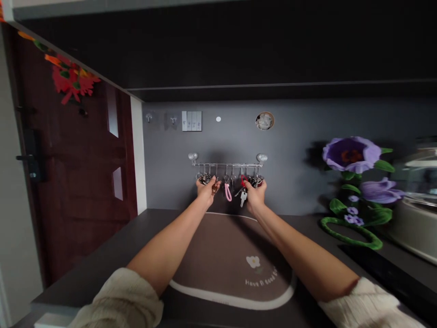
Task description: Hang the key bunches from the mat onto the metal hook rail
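A rack of clear-ended metal bar and hooks (227, 164) runs left to right across the dark grey back panel (293, 182), carrying bunches of keys. The left hand (205, 190) is drawn in around a dark, mixed bunch of keys (212, 182) below the rack's left end. The right hand (256, 193) is closed around a bunch with a red piece (243, 180) near the right end; its silver key (243, 197) hangs nearly upright, tip down. Between the hands, a pink loop strap (228, 192) hangs lengthwise, its lower end slightly rightward.

A round, tan-rimmed opening (273, 120) above holds crumpled whitish material (264, 121). At far right stands a pale, rounded appliance (414, 223) with a clear upper part; its contents cannot be made out.

A brown mat with a pale border (218, 255) lies below on the dark worktop (133, 241), leaving room between the forearms. A dark overhead shelf (246, 45) stays well above the hands.
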Demonstrator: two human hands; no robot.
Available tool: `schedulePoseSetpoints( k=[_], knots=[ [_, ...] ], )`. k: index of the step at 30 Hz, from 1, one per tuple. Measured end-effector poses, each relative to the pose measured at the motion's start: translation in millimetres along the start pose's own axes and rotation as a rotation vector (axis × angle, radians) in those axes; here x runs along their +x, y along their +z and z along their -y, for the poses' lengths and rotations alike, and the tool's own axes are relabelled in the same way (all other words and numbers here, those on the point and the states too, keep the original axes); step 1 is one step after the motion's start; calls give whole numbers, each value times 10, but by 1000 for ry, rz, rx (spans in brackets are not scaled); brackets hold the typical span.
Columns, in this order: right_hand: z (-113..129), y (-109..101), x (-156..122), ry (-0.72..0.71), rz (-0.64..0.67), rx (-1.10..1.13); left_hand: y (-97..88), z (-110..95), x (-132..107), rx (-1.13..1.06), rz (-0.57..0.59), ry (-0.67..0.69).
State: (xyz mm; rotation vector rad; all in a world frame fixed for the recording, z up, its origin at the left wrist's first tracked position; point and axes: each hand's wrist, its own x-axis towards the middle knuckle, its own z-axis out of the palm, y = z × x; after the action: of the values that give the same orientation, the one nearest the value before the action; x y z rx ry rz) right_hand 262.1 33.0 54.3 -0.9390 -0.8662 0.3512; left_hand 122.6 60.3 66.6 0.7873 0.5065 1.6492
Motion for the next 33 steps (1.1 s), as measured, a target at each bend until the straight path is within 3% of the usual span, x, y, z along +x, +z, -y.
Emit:
schedulePoseSetpoints(
  k=[5, 11, 14, 17, 22, 24, 27, 33],
  knots=[
    [218, 12, -1, 144, 50, -3, 11, -149, -6, 3, -45, 12],
    [395, 147, -51, 220, -61, 136, 103, -244, -12, 48, -67, 75],
    [444, 212, -26, 251, -149, 145, 166, -306, 26, 67, -61, 34],
    [508, 263, 60, 276, -222, 113, 226, -386, 85, 90, -70, -27],
    [711, 282, 268, 235, -224, 90, 332, -547, 137, 120, -29, -19],
    [794, 227, 302, 253, -176, 66, 343, -604, 111, 124, 2, -18],
    [827, 42, 215, 292, 23, 7, 257, -634, -7, 154, 73, -58],
    [507, -459, -390, 544, 445, -150, -243, -429, -481, 319, 109, -299]
  ],
)
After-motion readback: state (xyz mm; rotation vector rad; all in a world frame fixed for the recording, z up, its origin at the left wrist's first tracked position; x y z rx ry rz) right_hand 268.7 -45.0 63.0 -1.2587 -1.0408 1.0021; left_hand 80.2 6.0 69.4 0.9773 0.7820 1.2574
